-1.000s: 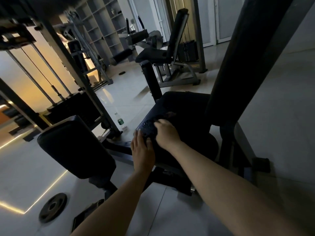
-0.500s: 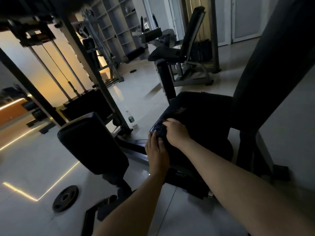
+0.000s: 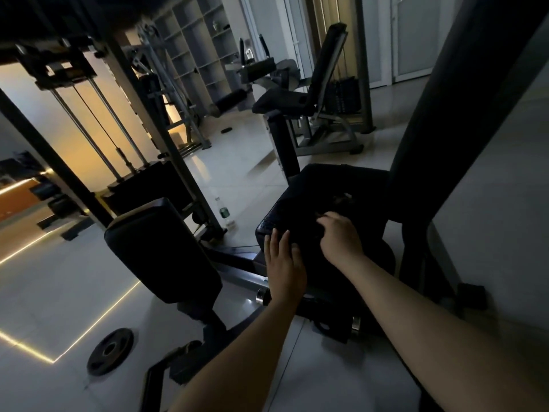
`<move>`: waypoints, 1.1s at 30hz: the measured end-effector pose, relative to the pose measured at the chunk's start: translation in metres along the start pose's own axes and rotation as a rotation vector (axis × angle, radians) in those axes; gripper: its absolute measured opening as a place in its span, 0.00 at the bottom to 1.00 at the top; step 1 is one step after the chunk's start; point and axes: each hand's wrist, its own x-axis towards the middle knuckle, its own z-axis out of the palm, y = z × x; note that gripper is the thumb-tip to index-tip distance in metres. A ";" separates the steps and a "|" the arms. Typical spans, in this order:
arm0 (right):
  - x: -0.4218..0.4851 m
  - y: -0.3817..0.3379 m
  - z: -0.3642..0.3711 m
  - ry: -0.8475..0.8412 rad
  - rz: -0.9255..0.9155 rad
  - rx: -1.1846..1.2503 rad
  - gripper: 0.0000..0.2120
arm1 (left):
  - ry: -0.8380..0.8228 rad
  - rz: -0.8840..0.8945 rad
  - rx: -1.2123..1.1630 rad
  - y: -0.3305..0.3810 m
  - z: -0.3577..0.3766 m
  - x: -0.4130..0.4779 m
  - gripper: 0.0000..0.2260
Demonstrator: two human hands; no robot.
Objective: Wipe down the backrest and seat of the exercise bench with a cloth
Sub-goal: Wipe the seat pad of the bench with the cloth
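where the padded black seat [image 3: 341,188] rounds off, left hand [image 3: 283,264] flat, fingers spread, right hand [image 3: 341,236] seemingly clutching dark cloth [image 3: 300,224]

Pale tiled floor [image 3: 252,162] under bench seat [image 3: 335,185], weight plate [image 3: 109,351] and bottle [image 3: 223,212] on it.

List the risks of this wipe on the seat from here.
The dim light hides the dark cloth against the black seat, so patches may well be missed. The left hand rests at the seat's front edge and could slip off. A weight plate on the floor might trip a step.
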 end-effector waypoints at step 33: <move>0.049 -0.039 0.031 -0.266 -0.147 -0.022 0.23 | 0.045 0.012 0.163 -0.036 0.002 0.061 0.27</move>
